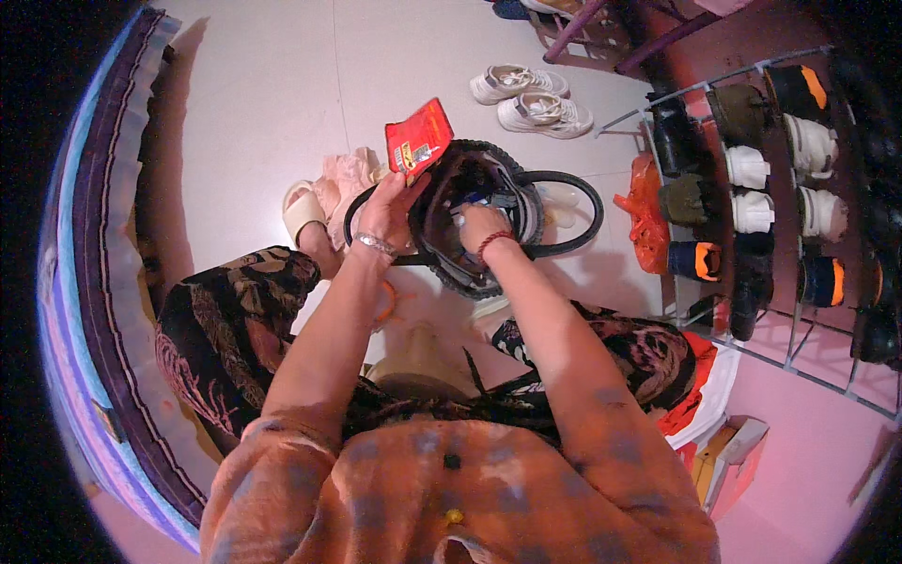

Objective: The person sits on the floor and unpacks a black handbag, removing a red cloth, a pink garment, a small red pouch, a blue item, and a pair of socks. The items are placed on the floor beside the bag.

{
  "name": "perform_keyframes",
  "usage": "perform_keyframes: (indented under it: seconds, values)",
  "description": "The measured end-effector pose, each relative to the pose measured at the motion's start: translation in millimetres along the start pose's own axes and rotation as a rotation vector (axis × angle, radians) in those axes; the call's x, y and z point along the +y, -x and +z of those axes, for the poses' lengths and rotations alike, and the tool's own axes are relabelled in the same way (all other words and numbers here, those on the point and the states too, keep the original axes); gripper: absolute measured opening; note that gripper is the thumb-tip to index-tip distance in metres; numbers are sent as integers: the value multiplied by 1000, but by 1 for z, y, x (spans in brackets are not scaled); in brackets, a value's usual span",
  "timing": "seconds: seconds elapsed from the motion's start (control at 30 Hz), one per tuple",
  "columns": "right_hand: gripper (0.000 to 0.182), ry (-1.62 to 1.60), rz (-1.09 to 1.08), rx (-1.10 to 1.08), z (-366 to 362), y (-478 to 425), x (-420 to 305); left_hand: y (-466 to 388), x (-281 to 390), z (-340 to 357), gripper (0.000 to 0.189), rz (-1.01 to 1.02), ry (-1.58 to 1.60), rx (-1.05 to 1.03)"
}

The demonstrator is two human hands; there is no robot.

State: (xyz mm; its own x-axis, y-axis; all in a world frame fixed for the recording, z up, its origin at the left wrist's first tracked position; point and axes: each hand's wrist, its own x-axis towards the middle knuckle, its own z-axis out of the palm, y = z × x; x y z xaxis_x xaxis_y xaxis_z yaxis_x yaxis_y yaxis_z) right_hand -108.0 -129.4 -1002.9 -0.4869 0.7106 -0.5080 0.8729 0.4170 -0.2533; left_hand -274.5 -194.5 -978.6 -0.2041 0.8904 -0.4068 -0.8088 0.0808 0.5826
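My left hand (392, 215) grips a red packet (423, 137) that bears printing and stands up above the fingers. Beside it a dark handbag (433, 211) gapes upward, with one black loop handle (599, 204) on the right and the other passing by my left wrist. My right hand (482, 227) reaches into the bag among its contents. Small pale and bluish items (502, 202) show near these fingers. The fingertips are partly hidden, so what they hold, if anything, is unclear.
White sneakers (546, 115) lie on the tiled floor ahead. A metal shoe rack (789, 352) full of shoes stands right, a red plastic bag (645, 211) beside it. Pinkish crumpled fabric (345, 176) lies near my slippered foot (306, 211). A bed edge (106, 317) runs along the left.
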Motion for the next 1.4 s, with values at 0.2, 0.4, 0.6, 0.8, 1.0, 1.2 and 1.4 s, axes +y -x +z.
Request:
perform_keyframes:
  seconds: [0.2, 0.4, 0.6, 0.8, 1.0, 1.2, 1.4]
  values:
    - [27, 159, 96, -93, 42, -52, -6, 1, 1, 24, 42, -58, 46, 12]
    - [24, 380, 38, -95, 53, -60, 1, -5, 4, 7, 43, -42, 35, 5]
    - [41, 104, -154, -181, 18, -50, 12, -15, 3, -9, 38, -15, 106, 39]
    - [44, -449, -336, -223, -42, -27, 49, -20, 2, -4, 34, -8, 59, -1]
    - [42, -875, -193, -258, -105, 20, 47, -20, 5, -10, 26, -42, -8, 6]
    - [49, -1158, -161, -176, -136, 56, 45, -21, -3, 0, 25, -75, -236, -15]
    - [42, -1595, -187, -57, -155, 74, 46, -19, 1, -8, 26, -56, -152, -47]
